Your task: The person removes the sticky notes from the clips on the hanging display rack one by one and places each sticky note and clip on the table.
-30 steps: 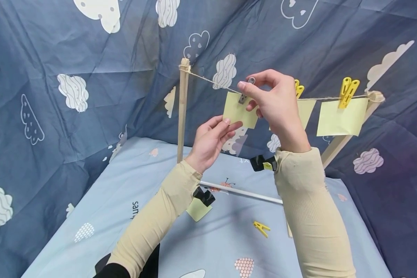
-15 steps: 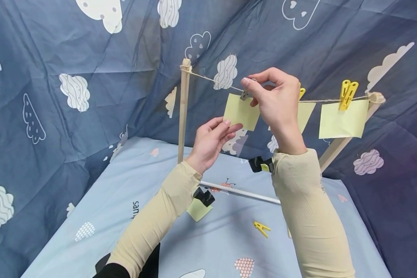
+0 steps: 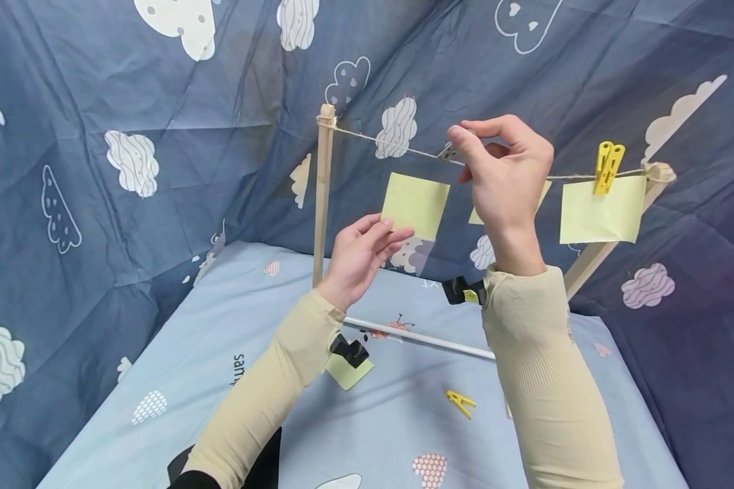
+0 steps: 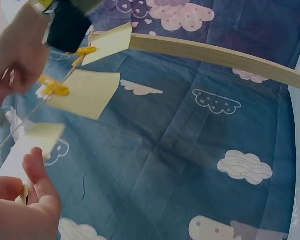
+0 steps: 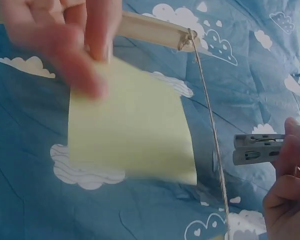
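Observation:
My left hand (image 3: 357, 252) pinches a pale yellow sticky note (image 3: 418, 202) by its lower left corner, thumb in front. The note hangs in the air below a thin string (image 3: 367, 138), apart from it. My right hand (image 3: 509, 178) is raised at the string and pinches a grey clothespin (image 5: 257, 149) by its handle ends. In the right wrist view the clothespin's tips point toward the string with a gap between, and no paper is in them. Farther right on the string, a yellow clothespin (image 3: 608, 168) holds another sticky note (image 3: 602, 212).
A second hung note (image 4: 87, 94) with its yellow clothespin (image 4: 55, 86) is partly behind my right hand in the head view. Wooden posts (image 3: 322, 197) carry the string. On the light blue sheet lie a yellow clothespin (image 3: 461, 402), a sticky note (image 3: 346, 372) and a white rod (image 3: 422, 337).
The grey clothespin has come off the note's top edge and moved right with my right hand. My left hand has lowered the note slightly, down and left, away from the string.

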Demonstrator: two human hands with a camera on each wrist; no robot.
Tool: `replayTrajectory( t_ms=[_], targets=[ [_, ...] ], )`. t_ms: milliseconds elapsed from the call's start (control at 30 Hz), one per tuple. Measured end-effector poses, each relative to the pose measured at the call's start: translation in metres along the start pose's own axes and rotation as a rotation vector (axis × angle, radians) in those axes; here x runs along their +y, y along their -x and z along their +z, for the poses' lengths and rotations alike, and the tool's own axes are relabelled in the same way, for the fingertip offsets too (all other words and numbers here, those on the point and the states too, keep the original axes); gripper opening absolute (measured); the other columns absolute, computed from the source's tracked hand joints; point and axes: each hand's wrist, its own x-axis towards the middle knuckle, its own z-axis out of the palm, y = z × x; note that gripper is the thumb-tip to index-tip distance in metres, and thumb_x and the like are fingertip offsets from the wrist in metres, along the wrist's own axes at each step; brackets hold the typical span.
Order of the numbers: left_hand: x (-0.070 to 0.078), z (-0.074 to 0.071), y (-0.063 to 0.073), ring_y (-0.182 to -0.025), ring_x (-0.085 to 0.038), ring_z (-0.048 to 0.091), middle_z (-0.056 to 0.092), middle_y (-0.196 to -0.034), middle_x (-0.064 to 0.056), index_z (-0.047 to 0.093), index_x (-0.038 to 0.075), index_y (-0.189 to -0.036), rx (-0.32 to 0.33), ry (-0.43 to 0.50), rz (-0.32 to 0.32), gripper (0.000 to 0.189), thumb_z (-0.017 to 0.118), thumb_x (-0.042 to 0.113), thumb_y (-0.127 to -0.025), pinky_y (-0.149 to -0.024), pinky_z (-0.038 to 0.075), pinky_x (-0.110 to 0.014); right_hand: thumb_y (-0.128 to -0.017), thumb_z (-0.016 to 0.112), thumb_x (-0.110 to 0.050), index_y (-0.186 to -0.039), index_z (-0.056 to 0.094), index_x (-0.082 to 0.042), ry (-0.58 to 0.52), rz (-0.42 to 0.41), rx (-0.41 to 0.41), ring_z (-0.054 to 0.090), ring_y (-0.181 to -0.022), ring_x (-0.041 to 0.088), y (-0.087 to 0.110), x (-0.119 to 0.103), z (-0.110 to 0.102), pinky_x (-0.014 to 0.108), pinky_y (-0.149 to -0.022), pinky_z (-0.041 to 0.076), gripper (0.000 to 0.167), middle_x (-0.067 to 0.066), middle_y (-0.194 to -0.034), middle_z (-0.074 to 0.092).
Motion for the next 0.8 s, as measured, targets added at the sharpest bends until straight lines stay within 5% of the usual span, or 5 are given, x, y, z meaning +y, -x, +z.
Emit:
replayTrajectory(
  t_ms=[333, 600, 800],
  targets=[
    [-0.001, -0.041, 0.018, -0.068, -0.008, 0.067, 0.066, -0.074, 0.0, 0.059, 0.006, -0.101, 0.078, -0.075, 0.004, 0.007, 0.057, 0.005, -0.095, -0.065, 0.047, -0.018, -0.074, 0.079, 0.002, -0.087, 0.072, 0.009, -0.245, -0.003, 0.119, 0.047, -0.039, 0.013, 0.01, 0.021, -0.037, 0.02, -0.043, 0.039, 0.016, 0.007, -0.074, 0.07],
    [-0.013, -0.064, 0.03, -0.061, -0.008, 0.063, 0.063, -0.072, 0.004, 0.051, 0.004, -0.119, 0.1, -0.224, -0.013, 0.029, 0.06, 0.005, -0.092, -0.063, 0.044, -0.021, -0.076, 0.077, 0.004, -0.09, 0.07, 0.014, -0.266, 0.036, 0.189, 0.048, -0.041, 0.014, 0.042, 0.042, -0.069, 0.019, -0.042, 0.036, 0.019, 0.008, -0.073, 0.07],
    [-0.027, -0.083, 0.041, -0.064, -0.01, 0.064, 0.067, -0.081, 0.003, 0.044, 0.003, -0.131, 0.054, -0.3, -0.053, 0.042, 0.058, 0.005, -0.092, -0.068, 0.047, -0.023, -0.079, 0.075, 0.004, -0.093, 0.065, 0.02, -0.294, 0.059, 0.196, 0.048, -0.044, 0.012, 0.073, 0.066, -0.092, 0.018, -0.04, 0.03, 0.023, 0.008, -0.073, 0.071]
  ],
)
